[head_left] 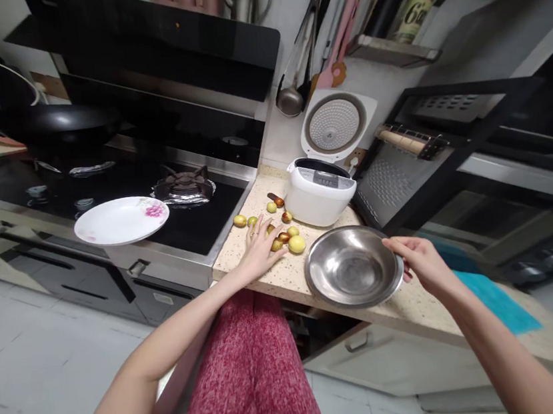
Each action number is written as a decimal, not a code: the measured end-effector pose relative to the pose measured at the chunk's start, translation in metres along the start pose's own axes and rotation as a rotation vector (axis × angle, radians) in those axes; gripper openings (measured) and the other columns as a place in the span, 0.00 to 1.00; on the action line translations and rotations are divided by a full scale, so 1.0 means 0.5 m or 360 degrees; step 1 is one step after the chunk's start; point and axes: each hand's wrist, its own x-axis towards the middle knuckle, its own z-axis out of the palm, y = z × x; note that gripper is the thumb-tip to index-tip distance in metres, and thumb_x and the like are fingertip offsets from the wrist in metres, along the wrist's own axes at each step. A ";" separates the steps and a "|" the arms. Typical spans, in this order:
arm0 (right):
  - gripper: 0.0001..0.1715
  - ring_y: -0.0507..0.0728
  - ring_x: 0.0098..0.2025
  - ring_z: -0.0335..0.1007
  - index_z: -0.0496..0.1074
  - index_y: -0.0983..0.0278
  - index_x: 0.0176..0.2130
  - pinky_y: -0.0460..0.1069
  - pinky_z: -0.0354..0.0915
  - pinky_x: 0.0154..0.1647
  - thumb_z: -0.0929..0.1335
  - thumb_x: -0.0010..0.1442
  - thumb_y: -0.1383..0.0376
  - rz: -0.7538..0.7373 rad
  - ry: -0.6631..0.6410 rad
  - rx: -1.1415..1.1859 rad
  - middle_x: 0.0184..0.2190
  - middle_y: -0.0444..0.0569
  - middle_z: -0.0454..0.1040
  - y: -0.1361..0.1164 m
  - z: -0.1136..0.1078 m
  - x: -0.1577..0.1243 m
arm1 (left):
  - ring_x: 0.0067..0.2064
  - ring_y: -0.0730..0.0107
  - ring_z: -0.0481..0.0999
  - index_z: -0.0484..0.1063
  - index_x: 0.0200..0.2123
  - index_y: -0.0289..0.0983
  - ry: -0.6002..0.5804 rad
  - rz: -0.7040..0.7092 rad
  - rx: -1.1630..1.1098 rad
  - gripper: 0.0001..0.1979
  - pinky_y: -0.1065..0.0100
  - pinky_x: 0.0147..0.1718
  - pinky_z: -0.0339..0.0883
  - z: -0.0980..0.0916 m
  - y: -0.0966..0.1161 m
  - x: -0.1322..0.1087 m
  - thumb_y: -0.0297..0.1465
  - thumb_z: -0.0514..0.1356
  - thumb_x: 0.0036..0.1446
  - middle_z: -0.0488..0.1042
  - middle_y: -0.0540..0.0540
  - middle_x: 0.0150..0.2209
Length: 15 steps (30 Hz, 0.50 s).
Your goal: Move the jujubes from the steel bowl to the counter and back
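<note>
The left hand (258, 250) partly hides some small fruits (276, 244).

Moderate, even indoor light, its source out of view, glints off a steel bowl (354, 268) and whitens a plate (119, 221). The black stove (198, 226) swallows detail. Wide-angle distortion tilts and stretches the oven (496, 193) at right, where focus softens and the upper corner darkens.

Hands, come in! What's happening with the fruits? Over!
Left hand spread over fruits. Right hand gripping metal bowl by its rim. Rice cooker close behind fruits.
</note>
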 end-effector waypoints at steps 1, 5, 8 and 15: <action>0.36 0.47 0.11 0.52 0.63 0.62 0.17 0.44 0.47 0.13 0.76 0.54 0.41 0.0015 -0.0004 0.0037 0.10 0.40 0.58 0.014 0.001 -0.011 | 0.79 0.42 0.39 0.61 0.69 0.42 -0.0011 -0.0017 -0.0018 0.29 0.35 0.74 0.40 -0.002 -0.003 0.000 0.44 0.58 0.69 0.53 0.34 0.74; 0.34 0.48 0.12 0.53 0.66 0.62 0.18 0.45 0.48 0.14 0.75 0.55 0.40 0.0088 -0.0035 0.0213 0.11 0.42 0.62 0.069 0.021 -0.036 | 0.78 0.45 0.44 0.62 0.68 0.41 -0.0034 -0.0116 -0.0143 0.25 0.38 0.73 0.48 -0.011 -0.018 0.002 0.43 0.51 0.73 0.56 0.35 0.73; 0.32 0.49 0.14 0.55 0.70 0.62 0.19 0.45 0.50 0.15 0.76 0.52 0.40 0.0148 -0.0081 0.0360 0.12 0.43 0.65 0.102 0.051 -0.036 | 0.78 0.48 0.47 0.63 0.67 0.40 0.0007 -0.0124 -0.0177 0.25 0.41 0.74 0.49 -0.014 -0.027 0.003 0.42 0.47 0.74 0.58 0.35 0.71; 0.27 0.51 0.22 0.65 0.78 0.64 0.26 0.46 0.60 0.24 0.80 0.48 0.43 0.0207 -0.0282 0.0644 0.22 0.47 0.76 0.116 0.124 -0.023 | 0.78 0.54 0.48 0.65 0.67 0.42 0.0088 -0.0006 -0.0269 0.24 0.43 0.76 0.46 -0.030 -0.013 0.002 0.42 0.44 0.76 0.61 0.41 0.72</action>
